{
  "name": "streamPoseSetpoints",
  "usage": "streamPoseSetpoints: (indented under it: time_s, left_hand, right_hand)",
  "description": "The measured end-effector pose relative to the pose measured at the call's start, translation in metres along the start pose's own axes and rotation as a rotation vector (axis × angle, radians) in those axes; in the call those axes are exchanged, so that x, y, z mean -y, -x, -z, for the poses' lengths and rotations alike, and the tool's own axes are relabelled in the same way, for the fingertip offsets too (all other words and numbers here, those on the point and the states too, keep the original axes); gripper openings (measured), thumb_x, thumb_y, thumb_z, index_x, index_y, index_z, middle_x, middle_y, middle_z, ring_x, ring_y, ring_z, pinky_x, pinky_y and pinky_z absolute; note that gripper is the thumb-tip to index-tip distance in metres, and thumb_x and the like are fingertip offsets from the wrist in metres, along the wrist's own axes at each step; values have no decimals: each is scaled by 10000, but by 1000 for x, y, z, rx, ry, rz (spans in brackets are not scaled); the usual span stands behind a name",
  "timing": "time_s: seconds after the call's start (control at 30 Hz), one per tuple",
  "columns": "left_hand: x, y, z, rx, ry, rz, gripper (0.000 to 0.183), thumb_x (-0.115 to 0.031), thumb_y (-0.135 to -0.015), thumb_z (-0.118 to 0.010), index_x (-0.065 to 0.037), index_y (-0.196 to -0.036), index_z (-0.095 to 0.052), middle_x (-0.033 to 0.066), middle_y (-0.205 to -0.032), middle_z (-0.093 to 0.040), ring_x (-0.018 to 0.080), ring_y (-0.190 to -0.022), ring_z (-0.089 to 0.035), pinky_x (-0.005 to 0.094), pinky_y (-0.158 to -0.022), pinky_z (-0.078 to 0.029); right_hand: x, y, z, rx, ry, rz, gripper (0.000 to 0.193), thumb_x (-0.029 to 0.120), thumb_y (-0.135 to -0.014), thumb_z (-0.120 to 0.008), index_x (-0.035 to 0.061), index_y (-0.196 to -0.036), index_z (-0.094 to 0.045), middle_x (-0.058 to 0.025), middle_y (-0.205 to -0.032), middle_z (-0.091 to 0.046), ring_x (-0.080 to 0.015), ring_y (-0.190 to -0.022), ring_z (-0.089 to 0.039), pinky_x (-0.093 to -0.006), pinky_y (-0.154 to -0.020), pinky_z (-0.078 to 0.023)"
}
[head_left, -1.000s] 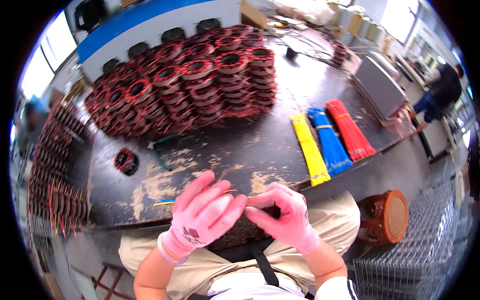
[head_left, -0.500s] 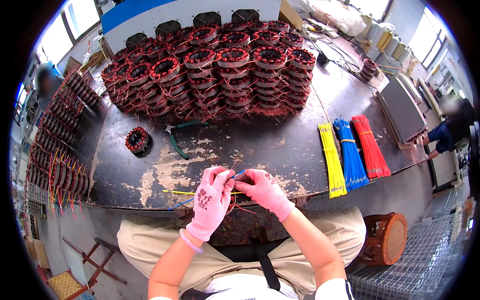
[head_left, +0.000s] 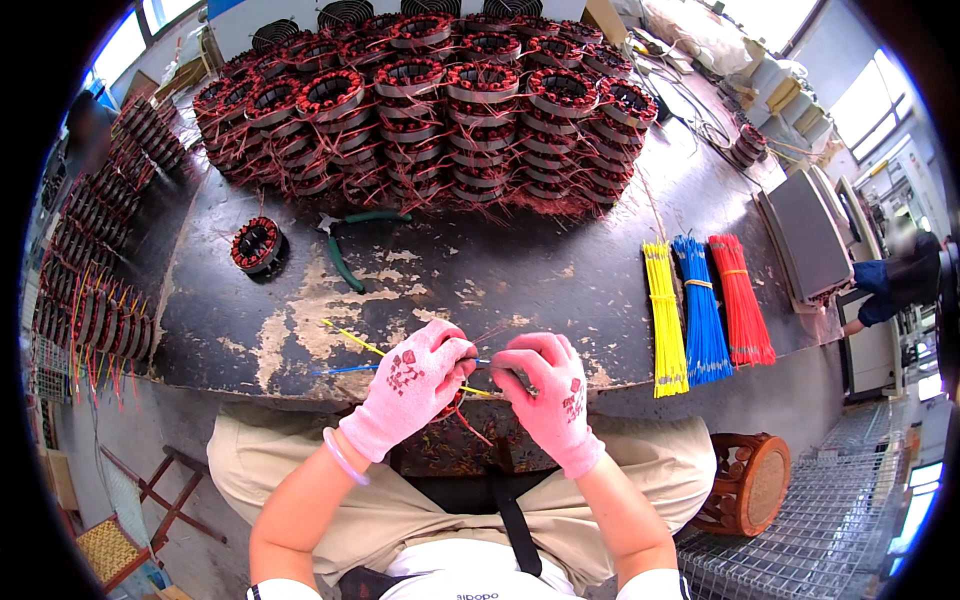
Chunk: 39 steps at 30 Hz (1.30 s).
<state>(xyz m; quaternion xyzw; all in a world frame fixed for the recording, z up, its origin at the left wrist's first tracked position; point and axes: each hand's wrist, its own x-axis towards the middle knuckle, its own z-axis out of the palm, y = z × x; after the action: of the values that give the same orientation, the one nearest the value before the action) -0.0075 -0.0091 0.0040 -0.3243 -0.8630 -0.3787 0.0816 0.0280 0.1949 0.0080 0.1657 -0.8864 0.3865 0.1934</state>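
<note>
My left hand (head_left: 415, 382), in a pink glove, is closed in a pinch. It grips a blue wire (head_left: 345, 371) and a yellow wire (head_left: 352, 337), whose tails stick out to its left. Gloved in pink too, my right hand (head_left: 548, 395) curls its thumb and fingers at the blue wire's other end, between the two hands. Below my left hand, a stator (head_left: 452, 405) with red windings and loose leads is mostly hidden by the glove, near the table's front edge.
Stacked stators (head_left: 410, 130) fill the table's back. A single stator (head_left: 257, 245) and green-handled cutting pliers (head_left: 345, 262) lie at left. Bundles of yellow wires (head_left: 664, 320), blue wires (head_left: 704, 315) and red wires (head_left: 742, 305) lie right. A wooden stool (head_left: 745, 485) stands beside me.
My hands have drawn apart, the right one shifting to the right, with a stretch of blue wire showing between them. The yellow wire's tail has tilted upward. The whole view has shifted slightly.
</note>
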Motion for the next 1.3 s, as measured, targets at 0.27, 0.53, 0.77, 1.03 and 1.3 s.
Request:
streamPoseSetpoints:
  time_s: [0.27, 0.53, 0.77, 1.03, 1.3]
  left_hand:
    - [-15, -7, 6, 45, -43, 38, 137, -73, -869, -689, -52, -999, -651, 115, -1022, -630, 339, -926, -648, 430, -773, -535]
    - [-14, -3, 2, 39, 29, 53, 196, -119, -854, -739, -47, -1022, -670, 118, -1066, -650, 335, -950, -654, 416, -801, -540]
    - [-9, 1, -8, -23, 20, 41, 206, -126, -820, -776, -57, -996, -693, 98, -1026, -671, 317, -932, -662, 407, -787, -546]
    - [-7, -1, -15, -13, -79, -30, 180, -151, -811, -772, -104, -964, -690, 43, -1002, -677, 271, -894, -663, 402, -755, -559]
    - [-8, 1, -12, -8, -42, 26, 181, -69, -788, -735, -68, -964, -697, 62, -1006, -691, 287, -899, -660, 404, -780, -552]
  right_hand:
    - [0, -15, 8, 254, -350, -291, 129, 43, -894, -673, 27, -1023, -670, -135, -974, -707, -325, -943, -684, -386, -821, -539]
    - [-2, -20, 11, 301, -346, -271, 111, 60, -927, -646, 25, -1030, -664, -142, -977, -709, -316, -938, -693, -377, -814, -542]
    - [-5, -27, 15, 360, -317, -227, 129, 78, -942, -642, 6, -1047, -662, -106, -901, -708, -192, -805, -658, -325, -711, -529]
    - [-34, -19, 4, 421, -650, -635, 191, 107, -911, -697, 15, -1078, -679, -51, -932, -729, -99, -723, -647, -274, -683, -531]
    - [-17, -3, 14, 229, 383, 300, 446, 237, -821, -756, 107, -1233, -642, -40, -1184, -672, -229, -891, -673, -384, -781, -554]
